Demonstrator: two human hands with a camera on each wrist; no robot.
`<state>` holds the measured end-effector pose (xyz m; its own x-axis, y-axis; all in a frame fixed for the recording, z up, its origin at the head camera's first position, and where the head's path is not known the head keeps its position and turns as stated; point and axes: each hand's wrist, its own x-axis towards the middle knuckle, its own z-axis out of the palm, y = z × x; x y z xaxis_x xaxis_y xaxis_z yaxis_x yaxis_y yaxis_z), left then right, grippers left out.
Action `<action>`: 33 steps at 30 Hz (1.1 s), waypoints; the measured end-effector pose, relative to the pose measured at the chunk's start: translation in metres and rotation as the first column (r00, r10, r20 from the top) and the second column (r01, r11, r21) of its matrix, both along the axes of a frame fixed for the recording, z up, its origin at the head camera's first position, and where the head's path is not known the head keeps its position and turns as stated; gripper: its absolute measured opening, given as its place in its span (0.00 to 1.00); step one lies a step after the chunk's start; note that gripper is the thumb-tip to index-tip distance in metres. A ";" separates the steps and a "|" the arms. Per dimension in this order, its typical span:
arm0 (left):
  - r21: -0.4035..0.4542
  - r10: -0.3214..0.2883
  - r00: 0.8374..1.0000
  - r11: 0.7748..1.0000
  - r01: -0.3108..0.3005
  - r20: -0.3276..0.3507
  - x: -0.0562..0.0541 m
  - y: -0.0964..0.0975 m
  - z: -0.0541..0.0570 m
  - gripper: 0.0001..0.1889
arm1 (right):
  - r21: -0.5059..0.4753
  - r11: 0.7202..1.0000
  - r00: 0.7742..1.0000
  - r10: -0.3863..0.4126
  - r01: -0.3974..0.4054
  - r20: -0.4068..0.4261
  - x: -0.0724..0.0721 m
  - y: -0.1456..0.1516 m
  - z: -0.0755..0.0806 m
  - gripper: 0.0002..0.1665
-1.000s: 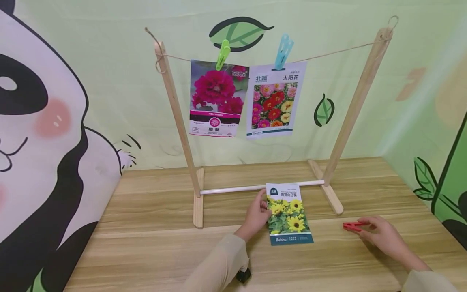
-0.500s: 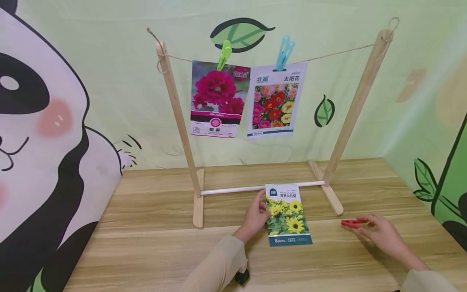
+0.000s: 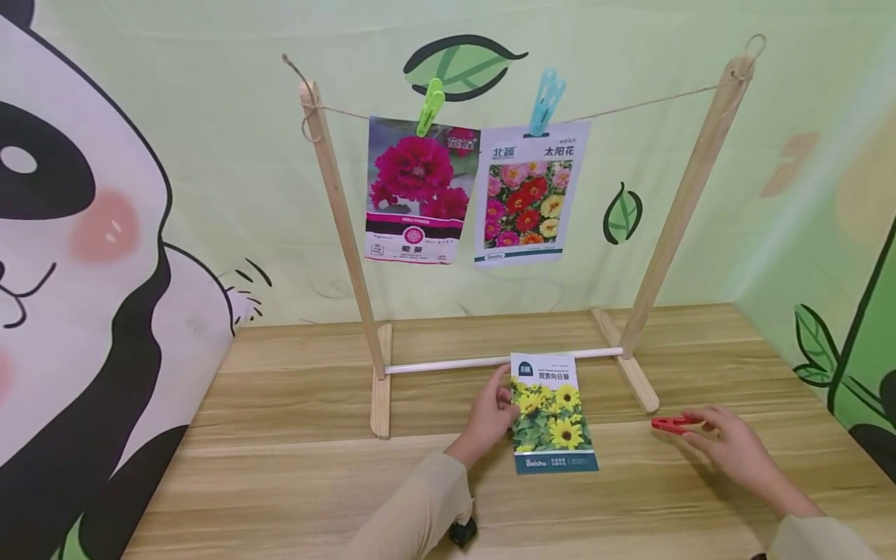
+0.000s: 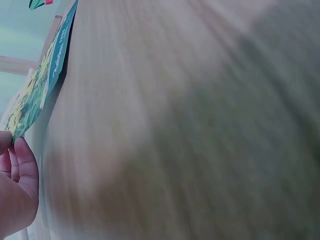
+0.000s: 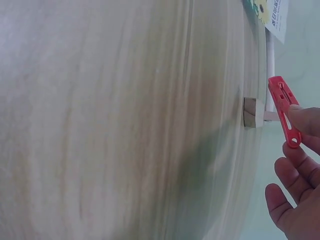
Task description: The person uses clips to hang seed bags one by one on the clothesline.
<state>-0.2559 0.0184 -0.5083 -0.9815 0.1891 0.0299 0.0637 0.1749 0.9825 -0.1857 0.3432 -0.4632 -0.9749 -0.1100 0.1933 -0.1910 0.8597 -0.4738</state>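
Observation:
A seed packet (image 3: 555, 412) printed with yellow sunflowers is pinched along its left edge by my left hand (image 3: 491, 412). In the left wrist view the packet (image 4: 37, 87) tilts up from the table, its lower edge close to the wood. My right hand (image 3: 731, 447) holds a red clothespin (image 3: 673, 425) between thumb and fingers, to the right of the packet. The right wrist view shows the clothespin (image 5: 284, 110) with its jaw end pointing away from the hand.
A wooden stand with a left post (image 3: 343, 225) and right post (image 3: 689, 206) carries a twine line (image 3: 651, 99). From it hang a hollyhock packet (image 3: 420, 190) under a green clothespin (image 3: 430, 107) and another flower packet (image 3: 528, 194) under a blue clothespin (image 3: 546, 101). A white rod (image 3: 448, 363) joins the feet.
My right hand with the red clothespin has shifted slightly left and up, toward the packet. My left hand and the sunflower packet stay nearly in place.

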 end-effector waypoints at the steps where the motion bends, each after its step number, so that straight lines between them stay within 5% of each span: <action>1: 0.002 -0.003 1.000 1.000 0.003 0.000 0.000 0.000 0.000 0.38 | -0.001 1.000 1.000 0.002 -0.002 -0.002 0.000 0.000 0.000 0.20; 14: -0.012 -0.014 1.000 1.000 0.014 0.005 0.002 -0.003 0.005 0.36 | 0.004 1.000 1.000 0.018 -0.018 0.011 -0.004 -0.001 0.009 0.19; 33: -0.003 -0.031 0.999 1.000 0.031 -0.018 0.006 -0.004 0.010 0.35 | -0.010 0.999 0.995 0.040 -0.041 -0.093 -0.011 -0.007 0.023 0.18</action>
